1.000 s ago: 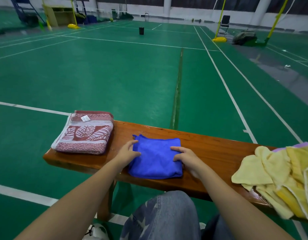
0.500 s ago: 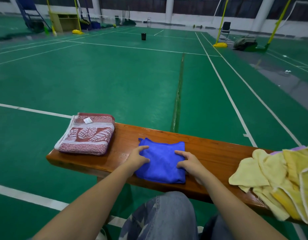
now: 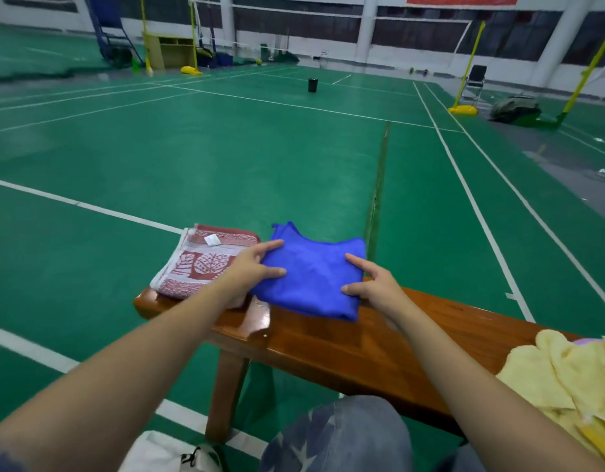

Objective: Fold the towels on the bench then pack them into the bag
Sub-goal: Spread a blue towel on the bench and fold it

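Note:
A folded blue towel [image 3: 314,274] is lifted off the wooden bench [image 3: 379,342], held between both hands. My left hand [image 3: 250,270] grips its left edge, thumb on top. My right hand [image 3: 372,284] grips its right edge. A folded red and white leaf-patterned towel [image 3: 199,264] lies on the bench's left end, just left of the blue one. A heap of unfolded yellow towels [image 3: 566,379] sits at the bench's right end. A white bag [image 3: 165,454] shows on the floor at the bottom edge.
Green sports court floor with white lines surrounds the bench. My jeans-clad knee [image 3: 338,437] is below the bench's front edge. A black bin [image 3: 313,85], yellow net posts and a chair stand far off.
Both hands have taken hold of the blue towel and raised it off the bench, carrying it left toward the red towel. The view has tilted up and shifted.

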Action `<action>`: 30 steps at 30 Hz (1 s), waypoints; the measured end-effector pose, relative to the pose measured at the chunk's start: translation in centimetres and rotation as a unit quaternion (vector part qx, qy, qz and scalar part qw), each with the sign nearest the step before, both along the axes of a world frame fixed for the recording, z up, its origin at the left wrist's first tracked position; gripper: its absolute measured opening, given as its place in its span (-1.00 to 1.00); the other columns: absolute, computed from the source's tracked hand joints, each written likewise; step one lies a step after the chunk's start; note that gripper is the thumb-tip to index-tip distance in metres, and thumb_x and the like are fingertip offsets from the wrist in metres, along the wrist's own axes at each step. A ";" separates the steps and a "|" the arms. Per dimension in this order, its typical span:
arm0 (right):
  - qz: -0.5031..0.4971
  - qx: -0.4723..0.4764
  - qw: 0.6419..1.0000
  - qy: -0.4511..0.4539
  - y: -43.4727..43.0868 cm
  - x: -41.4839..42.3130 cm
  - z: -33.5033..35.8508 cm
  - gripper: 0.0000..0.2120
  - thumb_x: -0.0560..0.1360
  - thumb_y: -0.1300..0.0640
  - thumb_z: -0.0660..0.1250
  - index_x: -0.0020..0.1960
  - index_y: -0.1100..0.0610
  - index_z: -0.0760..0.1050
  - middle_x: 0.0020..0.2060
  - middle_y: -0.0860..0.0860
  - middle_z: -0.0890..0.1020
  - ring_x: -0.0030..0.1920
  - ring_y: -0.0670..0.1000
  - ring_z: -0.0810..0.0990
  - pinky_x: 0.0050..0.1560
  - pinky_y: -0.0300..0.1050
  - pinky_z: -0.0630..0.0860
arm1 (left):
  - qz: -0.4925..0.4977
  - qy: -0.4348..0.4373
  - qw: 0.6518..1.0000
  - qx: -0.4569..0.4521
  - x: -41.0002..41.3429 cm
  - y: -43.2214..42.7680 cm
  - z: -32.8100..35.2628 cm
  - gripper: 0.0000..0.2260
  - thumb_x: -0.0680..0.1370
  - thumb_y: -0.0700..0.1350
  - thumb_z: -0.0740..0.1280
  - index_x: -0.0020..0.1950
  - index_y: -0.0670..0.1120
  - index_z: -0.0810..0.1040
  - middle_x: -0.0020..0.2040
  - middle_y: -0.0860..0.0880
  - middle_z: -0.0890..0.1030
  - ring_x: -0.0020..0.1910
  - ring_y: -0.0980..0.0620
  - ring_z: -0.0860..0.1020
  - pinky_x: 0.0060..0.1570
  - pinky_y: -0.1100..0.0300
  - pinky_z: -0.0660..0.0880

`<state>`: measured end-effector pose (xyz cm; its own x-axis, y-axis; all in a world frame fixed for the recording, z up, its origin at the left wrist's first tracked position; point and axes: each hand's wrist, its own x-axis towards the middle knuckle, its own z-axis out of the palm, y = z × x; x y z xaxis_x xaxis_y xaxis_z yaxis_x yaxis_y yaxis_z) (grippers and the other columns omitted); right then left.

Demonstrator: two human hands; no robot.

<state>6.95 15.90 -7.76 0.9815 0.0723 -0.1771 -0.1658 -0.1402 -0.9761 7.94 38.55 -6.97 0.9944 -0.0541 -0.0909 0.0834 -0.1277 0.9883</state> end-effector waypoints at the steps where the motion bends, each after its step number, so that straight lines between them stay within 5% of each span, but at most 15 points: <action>1: 0.008 0.007 1.000 -0.009 1.4 0.8 0.5 -0.35 0.37 0.47 0.36 0.38 0.06 0.39 0.21 0.09 0.50 -0.08 0.01 0.57 -0.25 -0.22 0.56 | 0.011 -0.008 1.000 -0.006 0.5 1.8 0.6 -0.47 0.43 -0.39 0.40 0.33 -0.04 0.46 0.32 -0.03 0.41 0.07 0.00 0.51 -0.15 0.29 0.56; 5: 0.045 0.014 0.998 -0.041 7.9 3.7 1.3 -0.35 0.36 0.47 0.37 0.39 0.09 0.38 0.31 0.10 0.44 0.11 0.09 0.55 0.02 -0.04 0.58 | 0.037 -0.008 0.999 -0.031 1.8 8.9 2.2 -0.45 0.43 -0.43 0.37 0.35 -0.04 0.45 0.26 -0.12 0.48 -0.09 0.05 0.57 -0.28 0.33 0.58; 11: 0.112 0.030 0.993 -0.004 15.5 6.7 -1.8 -0.32 0.38 0.47 0.36 0.43 0.09 0.32 0.31 0.12 0.43 0.07 0.06 0.54 -0.31 -0.31 0.56 | 0.094 0.021 0.995 0.022 2.8 16.2 0.1 -0.48 0.41 -0.39 0.41 0.28 0.03 0.49 0.29 -0.08 0.40 0.01 -0.03 0.57 -0.20 0.28 0.61; 15: 0.119 -0.004 0.993 -0.002 17.2 8.2 -3.3 -0.32 0.38 0.44 0.38 0.43 0.09 0.31 0.35 0.09 0.39 0.23 0.07 0.49 -0.14 -0.31 0.57 | 0.100 0.045 0.993 0.050 4.3 17.8 -2.5 -0.48 0.42 -0.36 0.42 0.30 0.03 0.49 0.33 -0.10 0.39 0.14 -0.11 0.54 -0.04 0.17 0.59; 17: 0.118 -0.027 0.992 -0.020 17.5 8.4 -3.8 -0.30 0.40 0.42 0.39 0.46 0.12 0.26 0.39 0.07 0.32 0.31 0.04 0.40 -0.03 -0.32 0.48 | 0.103 0.038 0.984 0.137 5.2 18.1 -3.8 -0.49 0.43 -0.28 0.45 0.35 -0.02 0.46 0.39 -0.09 0.33 0.28 -0.12 0.43 0.20 0.08 0.46; 18: 0.115 -0.057 0.991 -0.041 17.7 8.5 -4.2 -0.28 0.41 0.36 0.41 0.48 0.11 0.21 0.40 0.07 0.26 0.35 0.03 0.34 0.08 -0.34 0.38 | 0.104 0.016 0.962 0.253 5.5 18.0 -4.4 -0.49 0.44 -0.17 0.46 0.37 -0.03 0.44 0.43 -0.06 0.27 0.36 -0.11 0.34 0.32 0.05 0.33; 21: 0.100 -0.222 0.961 -0.127 17.6 8.6 -5.5 -0.24 0.42 0.09 0.46 0.50 0.05 0.15 0.42 0.07 0.14 0.42 0.05 0.16 0.32 -0.26 0.14 | 0.075 -0.103 0.851 0.509 5.5 16.4 -5.9 -0.31 0.39 0.35 0.21 0.43 0.01 0.37 0.52 0.02 0.16 0.48 -0.02 0.15 0.45 0.03 0.03; 23: 0.121 -0.315 0.926 -0.167 17.3 8.4 -6.5 -0.27 0.43 -0.04 0.43 0.49 0.05 0.19 0.47 0.01 0.13 0.44 0.05 0.11 0.40 -0.16 0.08 | 0.004 -0.117 0.837 0.535 5.3 15.3 -7.1 -0.14 0.28 0.46 -0.06 0.47 0.04 0.29 0.53 0.07 0.15 0.51 0.07 0.10 0.47 0.06 -0.07; 25: 0.159 -0.357 0.907 -0.161 17.1 8.3 -7.2 -0.29 0.45 -0.12 0.38 0.50 0.04 0.20 0.48 -0.06 0.16 0.44 0.04 0.12 0.42 -0.10 0.10 | -0.039 -0.088 0.840 0.534 5.2 15.1 -8.2 -0.08 0.23 0.49 -0.13 0.51 0.08 0.19 0.53 0.12 0.14 0.50 0.13 0.09 0.47 0.07 -0.06; 30: 0.171 -0.375 0.899 -0.147 16.7 8.3 -7.2 -0.26 0.45 -0.15 0.36 0.51 0.04 0.15 0.50 -0.07 0.15 0.47 0.03 0.10 0.43 -0.05 0.10 | -0.060 -0.041 0.823 0.563 5.7 14.9 -7.4 -0.28 0.44 0.40 0.14 0.52 0.09 0.15 0.53 0.12 0.14 0.50 0.11 0.11 0.46 0.02 -0.04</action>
<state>15.27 32.59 -14.93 0.9371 0.3468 -0.0390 0.2615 -0.7716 -0.5798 13.61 53.43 -14.34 0.9933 -0.0791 -0.0841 -0.0569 -0.9692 0.2396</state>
